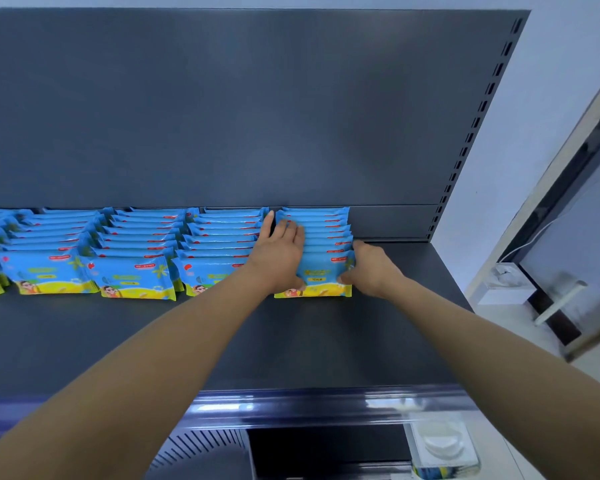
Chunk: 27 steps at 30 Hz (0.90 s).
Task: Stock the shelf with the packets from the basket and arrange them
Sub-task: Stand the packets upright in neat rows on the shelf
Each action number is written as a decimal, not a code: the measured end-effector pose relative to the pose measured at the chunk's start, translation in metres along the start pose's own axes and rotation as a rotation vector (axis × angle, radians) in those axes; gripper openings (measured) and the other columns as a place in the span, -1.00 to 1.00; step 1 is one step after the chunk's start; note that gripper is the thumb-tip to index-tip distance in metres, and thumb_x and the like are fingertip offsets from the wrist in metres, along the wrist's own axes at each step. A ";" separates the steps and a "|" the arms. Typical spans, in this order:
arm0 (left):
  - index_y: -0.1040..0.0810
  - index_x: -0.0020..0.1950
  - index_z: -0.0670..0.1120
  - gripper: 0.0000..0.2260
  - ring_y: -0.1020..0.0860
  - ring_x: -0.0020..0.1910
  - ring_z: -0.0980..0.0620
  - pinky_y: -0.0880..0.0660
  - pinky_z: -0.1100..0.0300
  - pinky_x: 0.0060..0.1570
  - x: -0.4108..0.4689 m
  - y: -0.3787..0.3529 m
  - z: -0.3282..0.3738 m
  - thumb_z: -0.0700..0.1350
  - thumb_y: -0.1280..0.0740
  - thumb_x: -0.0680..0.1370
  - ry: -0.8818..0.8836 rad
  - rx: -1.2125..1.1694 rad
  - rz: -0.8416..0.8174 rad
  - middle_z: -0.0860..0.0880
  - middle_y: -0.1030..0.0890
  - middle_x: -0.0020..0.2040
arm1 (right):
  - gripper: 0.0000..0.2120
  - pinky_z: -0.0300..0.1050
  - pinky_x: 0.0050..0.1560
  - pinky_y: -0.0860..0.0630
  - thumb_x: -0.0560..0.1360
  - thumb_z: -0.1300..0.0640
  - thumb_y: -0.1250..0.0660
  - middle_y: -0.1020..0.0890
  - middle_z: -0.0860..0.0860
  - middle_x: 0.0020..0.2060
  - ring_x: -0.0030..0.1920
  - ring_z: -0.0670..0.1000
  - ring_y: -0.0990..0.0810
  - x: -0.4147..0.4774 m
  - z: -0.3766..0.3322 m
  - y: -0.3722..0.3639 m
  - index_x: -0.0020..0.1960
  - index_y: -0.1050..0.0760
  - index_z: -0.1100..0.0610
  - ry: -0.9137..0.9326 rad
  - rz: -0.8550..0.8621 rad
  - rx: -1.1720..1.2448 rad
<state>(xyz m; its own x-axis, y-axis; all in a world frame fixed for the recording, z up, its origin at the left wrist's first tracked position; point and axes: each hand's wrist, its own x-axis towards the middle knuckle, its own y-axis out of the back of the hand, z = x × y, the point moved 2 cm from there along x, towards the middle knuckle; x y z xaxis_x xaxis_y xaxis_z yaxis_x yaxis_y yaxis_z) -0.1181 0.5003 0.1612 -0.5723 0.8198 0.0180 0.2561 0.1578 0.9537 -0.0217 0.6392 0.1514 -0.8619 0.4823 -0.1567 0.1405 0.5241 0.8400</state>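
Note:
Several rows of blue and yellow packets stand on the dark grey shelf, leaning back toward its rear panel. My two hands hold the rightmost row of packets from both sides. My left hand lies flat on the row's left side and top, thumb at the front packet. My right hand presses on the row's right end, fingers curled round the front packet. Other rows fill the shelf to the left. The basket is not in view.
Bare shelf surface lies to the right of the held row and in front of all rows. The slotted upright marks the shelf's right end. A shiny price rail runs along the front edge. A clear container sits lower right.

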 end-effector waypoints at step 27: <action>-0.52 0.14 -0.27 -0.61 -0.55 -0.12 -0.22 -0.50 0.00 -0.09 -0.099 0.021 -0.036 -0.22 -0.43 0.34 -0.048 -0.205 0.571 -0.20 -0.57 -0.08 | -0.62 -0.01 0.27 -0.25 0.53 0.10 -0.26 -0.47 0.10 0.25 0.29 0.14 -0.37 -0.059 -0.070 -0.009 0.31 -0.40 0.22 0.515 0.406 -0.429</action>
<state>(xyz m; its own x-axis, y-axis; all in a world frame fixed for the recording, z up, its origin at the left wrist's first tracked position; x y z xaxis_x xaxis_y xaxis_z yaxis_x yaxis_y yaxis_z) -0.0842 0.4025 0.1899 -0.3517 0.7682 0.5350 0.3548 -0.4195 0.8356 -0.0065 0.5566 0.1894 -0.9156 0.1365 0.3783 0.3830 0.0092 0.9237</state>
